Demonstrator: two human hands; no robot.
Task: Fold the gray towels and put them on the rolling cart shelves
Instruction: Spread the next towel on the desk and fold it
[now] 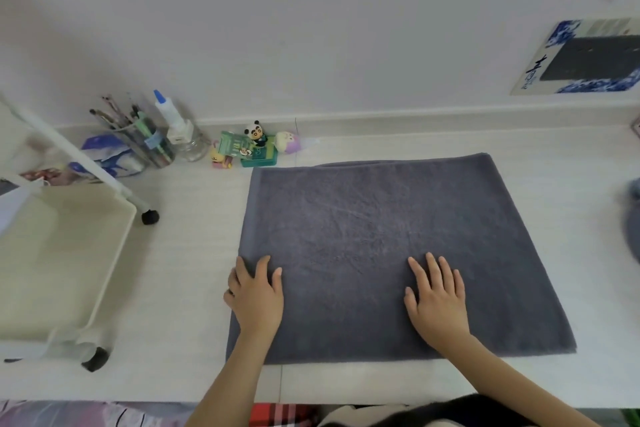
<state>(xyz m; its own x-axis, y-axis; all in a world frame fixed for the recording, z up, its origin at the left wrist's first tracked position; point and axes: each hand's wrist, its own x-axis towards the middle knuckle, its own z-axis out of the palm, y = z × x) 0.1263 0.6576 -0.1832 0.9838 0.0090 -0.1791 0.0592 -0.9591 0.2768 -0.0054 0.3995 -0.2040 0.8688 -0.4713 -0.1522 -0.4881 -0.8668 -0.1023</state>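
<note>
A gray towel [381, 246] lies spread flat on the pale table [180, 288], folded at least once, since a second edge shows along its far side. Both hands rest palm down on its near half. The left hand [254, 295] lies at the towel's left edge with fingers spread and flat, its outer fingers reaching over the border onto the table; it grips nothing. The right hand [438, 298] lies flat further right, well inside the cloth, fingers open and slightly fanned, also holding nothing. To the left of the towel, apart from it, stands the white rolling cart [65, 253], its top tray bare, with a black wheel [150, 217] at the far corner and another at the near corner. Along the wall behind the towel sits a row of small clutter: a cup of brushes and pens [138, 135], a glue bottle with a blue tip [169, 118] standing in a clear jar, a crumpled blue and white wrapper [110, 156], and a cluster of little toys, among them a panda figure [255, 132], on a green box [258, 154] just beyond the towel's far left corner. A blue and white printed board [585, 59] leans against the wall at the far right. At the right border a second gray cloth [632, 229] is partly in view, well clear of the spread towel.
</note>
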